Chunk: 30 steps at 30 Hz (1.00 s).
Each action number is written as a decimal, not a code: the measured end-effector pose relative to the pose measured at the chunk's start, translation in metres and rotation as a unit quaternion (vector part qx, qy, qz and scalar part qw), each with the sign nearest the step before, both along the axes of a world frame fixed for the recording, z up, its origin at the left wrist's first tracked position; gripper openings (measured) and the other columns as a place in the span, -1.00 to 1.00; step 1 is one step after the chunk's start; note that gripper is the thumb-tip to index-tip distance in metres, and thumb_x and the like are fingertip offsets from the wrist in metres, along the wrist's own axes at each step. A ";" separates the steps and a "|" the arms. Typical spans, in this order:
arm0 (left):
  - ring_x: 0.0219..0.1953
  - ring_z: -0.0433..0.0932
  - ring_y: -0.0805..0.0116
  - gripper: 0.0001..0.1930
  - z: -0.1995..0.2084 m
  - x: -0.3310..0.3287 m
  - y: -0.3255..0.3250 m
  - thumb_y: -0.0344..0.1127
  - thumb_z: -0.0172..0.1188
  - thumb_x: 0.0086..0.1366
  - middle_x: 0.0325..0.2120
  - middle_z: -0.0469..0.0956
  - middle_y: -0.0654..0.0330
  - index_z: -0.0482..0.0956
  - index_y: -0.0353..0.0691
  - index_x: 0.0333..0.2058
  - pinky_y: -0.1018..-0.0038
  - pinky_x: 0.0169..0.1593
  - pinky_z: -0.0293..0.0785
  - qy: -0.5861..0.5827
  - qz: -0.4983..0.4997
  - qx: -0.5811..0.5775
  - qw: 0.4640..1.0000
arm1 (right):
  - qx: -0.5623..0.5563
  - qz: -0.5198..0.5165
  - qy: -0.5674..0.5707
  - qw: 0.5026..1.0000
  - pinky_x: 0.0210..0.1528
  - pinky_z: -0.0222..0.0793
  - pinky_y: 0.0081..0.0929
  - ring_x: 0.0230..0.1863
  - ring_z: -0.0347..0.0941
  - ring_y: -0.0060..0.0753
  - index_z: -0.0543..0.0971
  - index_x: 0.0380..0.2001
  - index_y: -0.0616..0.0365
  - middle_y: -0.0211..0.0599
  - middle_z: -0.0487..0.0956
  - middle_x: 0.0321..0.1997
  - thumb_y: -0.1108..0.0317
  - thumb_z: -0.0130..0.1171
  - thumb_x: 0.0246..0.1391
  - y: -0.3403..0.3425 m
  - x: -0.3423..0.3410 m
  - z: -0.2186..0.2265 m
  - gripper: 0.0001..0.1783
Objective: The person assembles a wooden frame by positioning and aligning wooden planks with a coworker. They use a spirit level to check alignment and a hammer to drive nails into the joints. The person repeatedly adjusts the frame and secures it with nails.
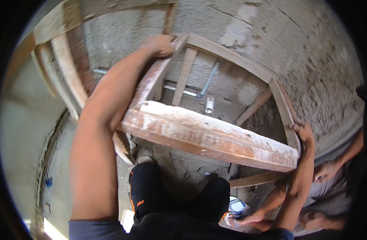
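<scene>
Knees [145, 188] in dark trousers are on the near side of the wooden frame [215, 138], which slants between the person's two hands. To the frame's right is a co-worker's hand [326, 172]. The right hand [303, 134] has its grip closed around the frame's right side, by the near corner. Farther off, the left hand's [159, 45] grip clasps the frame's left side near its far end, fingertips hidden. Through the frame show a short white pipe [209, 105] and, beyond, a rough wall [311, 60].

Both arms [116, 88] stretch forward, spread wide, the hands [159, 45] curled.
</scene>
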<state>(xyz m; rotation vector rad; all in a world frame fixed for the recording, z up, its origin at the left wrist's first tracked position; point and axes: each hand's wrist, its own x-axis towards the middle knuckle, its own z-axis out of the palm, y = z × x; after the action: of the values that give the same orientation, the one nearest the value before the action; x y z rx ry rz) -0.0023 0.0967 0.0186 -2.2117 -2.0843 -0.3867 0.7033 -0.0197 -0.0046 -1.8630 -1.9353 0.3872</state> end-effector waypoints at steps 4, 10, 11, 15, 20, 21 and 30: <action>0.01 0.70 -0.22 -0.28 -0.007 0.005 0.006 0.23 0.22 0.30 -0.06 0.69 -0.33 0.67 -0.41 0.07 0.05 0.11 0.59 0.001 -0.017 0.032 0.999 | 0.006 -0.009 -0.012 1.000 0.00 0.44 -0.45 -0.17 0.53 -0.49 0.70 0.05 0.36 -0.41 0.68 -0.22 0.15 0.42 -0.02 -0.005 -0.009 0.005 -0.39; -0.14 0.74 -0.12 -0.24 -0.015 0.003 0.012 0.30 0.39 0.20 -0.22 0.73 -0.27 0.75 -0.43 -0.05 0.11 0.04 0.57 -0.016 -0.038 0.015 0.999 | 0.007 -0.002 0.009 1.000 -0.01 0.47 -0.39 -0.21 0.58 -0.42 0.72 -0.01 0.36 -0.31 0.71 -0.27 0.15 0.45 -0.08 -0.007 -0.020 0.008 -0.40; -0.14 0.74 -0.11 -0.25 -0.016 0.003 0.011 0.28 0.39 0.20 -0.22 0.74 -0.27 0.75 -0.44 -0.05 0.12 0.04 0.57 -0.022 -0.056 0.021 0.998 | 0.008 -0.002 0.011 1.000 0.00 0.47 -0.38 -0.20 0.58 -0.42 0.72 -0.01 0.35 -0.30 0.71 -0.26 0.15 0.45 -0.09 -0.007 -0.019 0.008 -0.40; -0.01 0.70 -0.15 -0.30 -0.014 0.001 0.011 0.16 0.36 0.16 -0.11 0.71 -0.30 0.72 -0.50 -0.06 0.13 0.11 0.55 -0.037 -0.061 -0.010 0.997 | 0.007 -0.019 0.011 1.000 0.08 0.48 -0.37 -0.12 0.64 -0.34 0.70 0.09 0.34 -0.21 0.75 -0.16 0.15 0.48 -0.12 -0.003 -0.013 0.005 -0.31; 0.00 0.71 -0.18 -0.30 -0.017 -0.003 0.017 0.12 0.31 0.13 -0.10 0.70 -0.36 0.71 -0.53 -0.07 0.14 0.13 0.55 -0.051 -0.067 -0.018 0.996 | -0.016 -0.025 -0.002 1.000 0.14 0.48 -0.37 -0.04 0.66 -0.27 0.65 0.17 0.39 -0.12 0.76 -0.05 0.16 0.51 -0.12 -0.001 -0.011 0.007 -0.23; -0.01 0.71 -0.18 -0.31 -0.018 -0.003 0.018 0.12 0.31 0.12 -0.11 0.70 -0.36 0.71 -0.53 -0.08 0.14 0.13 0.55 -0.053 -0.069 -0.014 0.996 | -0.008 -0.023 0.003 1.000 0.14 0.49 -0.36 -0.04 0.66 -0.26 0.65 0.17 0.37 -0.11 0.76 -0.05 0.15 0.50 -0.12 -0.002 -0.012 0.008 -0.23; -0.01 0.71 -0.19 -0.30 -0.018 -0.003 0.017 0.12 0.30 0.11 -0.10 0.71 -0.35 0.71 -0.52 -0.06 0.14 0.14 0.54 -0.058 -0.063 -0.021 0.996 | 0.008 -0.005 -0.021 1.000 0.06 0.50 -0.34 -0.14 0.64 -0.30 0.72 0.03 0.32 -0.17 0.75 -0.17 0.18 0.47 -0.12 -0.008 -0.021 0.012 -0.38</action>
<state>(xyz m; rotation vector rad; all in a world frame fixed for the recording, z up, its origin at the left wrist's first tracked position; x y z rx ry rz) -0.0055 0.1137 0.0009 -2.4088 -2.0305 -0.4963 0.6820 -0.0279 0.0079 -1.8852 -1.9497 0.3319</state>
